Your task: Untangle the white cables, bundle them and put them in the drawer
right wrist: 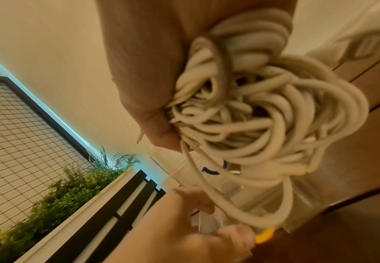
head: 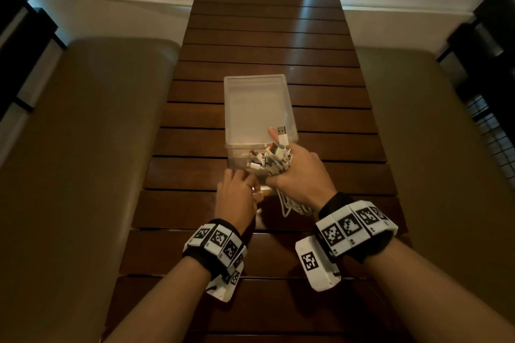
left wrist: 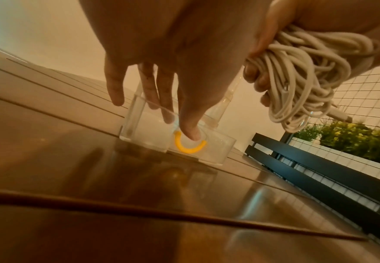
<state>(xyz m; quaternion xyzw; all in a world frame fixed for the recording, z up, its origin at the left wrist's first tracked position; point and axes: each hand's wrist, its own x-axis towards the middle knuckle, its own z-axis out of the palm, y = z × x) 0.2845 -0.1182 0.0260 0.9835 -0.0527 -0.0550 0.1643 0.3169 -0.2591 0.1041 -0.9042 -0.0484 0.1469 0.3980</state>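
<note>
Judging by the coils gathered in one fist, untangling and bundling look done; stowing remains. Left of the clear plastic drawer (head: 259, 111) on the slatted counter (head: 334, 125), the left hand (head: 237, 195) presses straight fingers to its yellow-handled front. To the right, the right hand (head: 302, 175) clenches the white cable bundle (head: 274, 160) over the drawer's near corner.

**Dim, warm room with glare on the wood and soft wrist views**

The head view is dark, with cool light from a bright strip at the top edge glancing down the slatted worktop (head: 267, 44) in a pale sheen. Its edges bow outward. Both wrist views are tinted amber. The left hand (right wrist: 184, 229) is smeared by motion blur, and nearby cables (right wrist: 259, 113) are soft. The worktop shows streaky reflections.
</note>
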